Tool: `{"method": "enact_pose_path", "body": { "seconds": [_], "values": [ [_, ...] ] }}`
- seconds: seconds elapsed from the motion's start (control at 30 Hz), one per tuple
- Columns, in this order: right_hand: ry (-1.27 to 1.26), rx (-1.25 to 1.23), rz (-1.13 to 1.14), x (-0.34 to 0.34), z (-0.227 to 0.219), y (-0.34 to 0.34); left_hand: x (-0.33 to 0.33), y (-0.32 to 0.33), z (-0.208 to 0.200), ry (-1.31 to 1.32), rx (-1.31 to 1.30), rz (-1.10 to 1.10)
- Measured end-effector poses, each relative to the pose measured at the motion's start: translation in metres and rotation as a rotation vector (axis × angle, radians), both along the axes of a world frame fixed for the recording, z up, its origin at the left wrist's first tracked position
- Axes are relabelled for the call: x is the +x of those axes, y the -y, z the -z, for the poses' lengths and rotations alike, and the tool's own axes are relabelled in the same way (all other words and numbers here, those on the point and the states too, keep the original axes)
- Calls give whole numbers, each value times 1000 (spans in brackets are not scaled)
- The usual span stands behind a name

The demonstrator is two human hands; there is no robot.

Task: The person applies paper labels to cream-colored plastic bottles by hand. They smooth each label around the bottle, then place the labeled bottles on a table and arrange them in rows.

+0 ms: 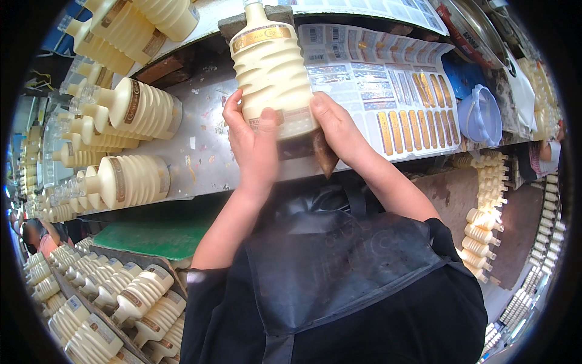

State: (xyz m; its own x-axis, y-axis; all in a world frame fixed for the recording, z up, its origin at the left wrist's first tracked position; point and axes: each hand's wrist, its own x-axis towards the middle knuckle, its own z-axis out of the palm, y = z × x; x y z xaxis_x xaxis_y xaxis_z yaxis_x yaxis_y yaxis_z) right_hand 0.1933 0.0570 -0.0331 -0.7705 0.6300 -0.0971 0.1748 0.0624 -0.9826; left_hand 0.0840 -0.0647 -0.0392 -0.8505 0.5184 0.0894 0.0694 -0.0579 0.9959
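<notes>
A cream-coloured bottle (270,70) with wavy ridges lies in front of me, its neck pointing away against a grey block (229,27). A dark and gold label crosses its shoulder, and a pale label (297,120) sits on its lower part. My left hand (251,136) grips the lower left side, its thumb on the pale label. Around the lower right side my right hand (336,121) is closed, thumb against the edge. Below the base juts a brown pointed piece (325,156), perhaps wood. To the right lie sheets of gold and silver labels (388,91).
Bottles like this one (142,109) lie on the metal table (203,115) at left, with more in crates (121,291) below. A pale blue bucket (480,115) hangs or stands at right, beside a round metal basin (473,30). Rows of bottles (482,233) line the right side.
</notes>
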Motion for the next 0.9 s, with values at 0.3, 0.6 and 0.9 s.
{"method": "enact_pose_path", "body": {
  "seconds": [0.3, 0.6, 0.9],
  "values": [
    [307, 240, -65, -3, -23, 6, 1, -2, 3, -156, -76, -14],
    [44, 43, -23, 4, 1, 7, 0, -2, 2, -158, -98, -5],
    [14, 94, -66, 12, 5, 18, -1, 1, 2, -141, -109, 32]
  ]
}}
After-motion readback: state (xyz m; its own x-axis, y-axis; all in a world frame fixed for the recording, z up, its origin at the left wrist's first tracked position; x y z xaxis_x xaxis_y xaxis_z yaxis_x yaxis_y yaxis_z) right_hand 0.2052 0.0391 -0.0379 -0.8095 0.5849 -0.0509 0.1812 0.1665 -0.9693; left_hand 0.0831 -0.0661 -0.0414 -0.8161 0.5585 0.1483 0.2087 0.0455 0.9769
